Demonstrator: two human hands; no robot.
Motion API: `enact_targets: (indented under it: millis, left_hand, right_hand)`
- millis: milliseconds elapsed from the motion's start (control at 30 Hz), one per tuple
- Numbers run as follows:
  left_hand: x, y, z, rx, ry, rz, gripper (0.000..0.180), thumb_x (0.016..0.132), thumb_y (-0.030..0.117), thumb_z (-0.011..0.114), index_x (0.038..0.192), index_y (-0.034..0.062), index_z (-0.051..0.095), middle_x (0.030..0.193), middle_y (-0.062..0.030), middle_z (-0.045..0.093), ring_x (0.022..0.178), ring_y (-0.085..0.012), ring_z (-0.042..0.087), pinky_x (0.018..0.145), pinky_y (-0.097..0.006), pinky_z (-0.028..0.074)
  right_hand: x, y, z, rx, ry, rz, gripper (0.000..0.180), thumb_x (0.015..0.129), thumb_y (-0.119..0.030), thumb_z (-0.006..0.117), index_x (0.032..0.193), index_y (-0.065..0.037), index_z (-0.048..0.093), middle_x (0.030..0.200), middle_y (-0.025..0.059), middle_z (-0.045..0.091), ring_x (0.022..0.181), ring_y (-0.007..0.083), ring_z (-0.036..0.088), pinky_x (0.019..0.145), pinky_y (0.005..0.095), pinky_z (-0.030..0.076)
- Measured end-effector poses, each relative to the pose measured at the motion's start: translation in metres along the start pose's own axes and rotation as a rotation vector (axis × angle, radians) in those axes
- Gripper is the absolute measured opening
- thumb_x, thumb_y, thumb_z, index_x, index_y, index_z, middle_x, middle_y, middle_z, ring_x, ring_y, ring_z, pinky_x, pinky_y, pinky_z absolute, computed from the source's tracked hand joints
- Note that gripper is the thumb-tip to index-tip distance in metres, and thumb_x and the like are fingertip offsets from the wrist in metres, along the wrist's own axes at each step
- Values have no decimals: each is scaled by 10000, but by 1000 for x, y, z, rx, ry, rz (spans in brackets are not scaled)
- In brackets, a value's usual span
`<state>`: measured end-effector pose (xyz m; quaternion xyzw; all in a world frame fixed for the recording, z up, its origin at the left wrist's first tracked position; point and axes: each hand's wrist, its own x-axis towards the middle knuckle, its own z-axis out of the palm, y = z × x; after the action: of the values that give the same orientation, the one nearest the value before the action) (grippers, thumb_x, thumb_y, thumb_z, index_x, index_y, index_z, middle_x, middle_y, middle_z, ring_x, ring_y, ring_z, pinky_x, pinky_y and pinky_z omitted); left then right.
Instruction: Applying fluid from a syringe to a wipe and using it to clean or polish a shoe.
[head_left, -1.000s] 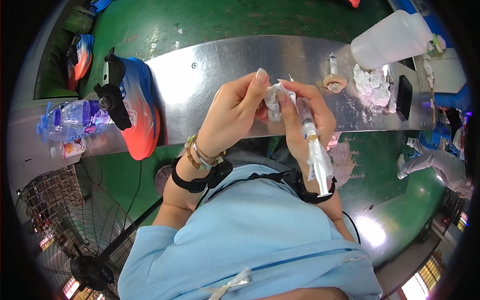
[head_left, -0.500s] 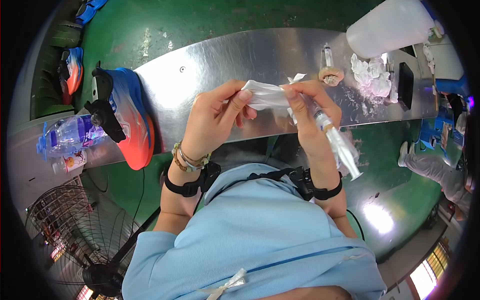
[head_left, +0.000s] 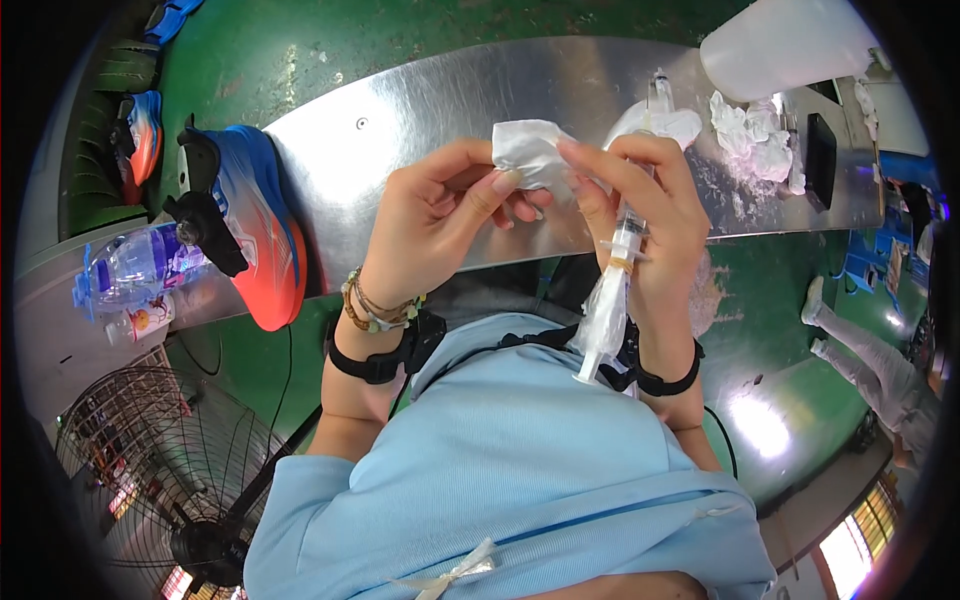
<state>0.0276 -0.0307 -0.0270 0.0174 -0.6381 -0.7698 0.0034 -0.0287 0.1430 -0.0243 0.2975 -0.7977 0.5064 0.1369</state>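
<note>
A folded white tissue [head_left: 530, 147] is pinched between thumb and fingers of my left hand [head_left: 432, 200], above the metal bench. My right hand [head_left: 655, 200] has a plastic syringe [head_left: 627, 240] tucked in its curled fingers, its white plunger end hanging down toward my waist. The right thumb and index fingertip meet the tissue's right side. Just beyond my right knuckles shows another white sheet [head_left: 682, 127]; whether it lies on the bench or is held, I cannot tell. A second syringe [head_left: 660, 92] stands behind it, its lower part hidden.
On the metal bench [head_left: 400, 130] a blue and orange running shoe [head_left: 265, 220] stands at left, beside a plastic bottle [head_left: 135, 268]. Crumpled white tissue [head_left: 752, 140], a black phone-like slab [head_left: 820, 160] and a translucent bucket [head_left: 785, 45] sit at right. A fan [head_left: 170, 470] is at lower left.
The tissue has gone from stretched between both hands to a smaller folded piece at my left fingers. The syringe in my right hand has swung left. A white sheet now covers the round brownish thing.
</note>
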Motion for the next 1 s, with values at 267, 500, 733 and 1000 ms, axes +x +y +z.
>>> enact_targets:
  millis: [267, 500, 733, 1000]
  left_hand:
    - [-6, 5, 3, 93, 15, 44, 109, 931, 48, 533, 972, -44, 574, 861, -121, 676, 718, -96, 610, 651, -223, 493]
    - [-11, 3, 4, 54, 94, 216, 114, 916, 72, 572, 925, -42, 575, 827, -91, 666, 728, -108, 628, 660, -227, 518]
    - [-16, 3, 10, -143, 72, 168, 87, 916, 63, 566, 916, -24, 563, 827, -92, 656, 741, -133, 657, 624, -234, 531]
    - [-12, 1, 11, -17, 34, 289, 121, 925, 98, 565, 892, -18, 579, 787, -67, 645, 682, -95, 638, 595, -197, 504]
  right_hand:
    - [3, -9, -10, -3, 70, -23, 259, 682, -13, 737, 915, -122, 713, 817, 16, 521, 656, 136, 499, 553, 250, 410]
    - [-10, -25, -11, -89, 12, -236, 231, 673, -90, 758, 888, -159, 714, 816, -6, 531, 670, 149, 520, 576, 272, 385]
    - [-8, -28, -11, 109, 36, -66, 118, 727, -54, 749, 812, -50, 668, 808, 47, 554, 616, 118, 514, 523, 232, 409]
    - [3, -30, -12, 162, 45, 63, 152, 724, -26, 756, 865, -48, 702, 804, 33, 582, 628, 104, 515, 541, 223, 411]
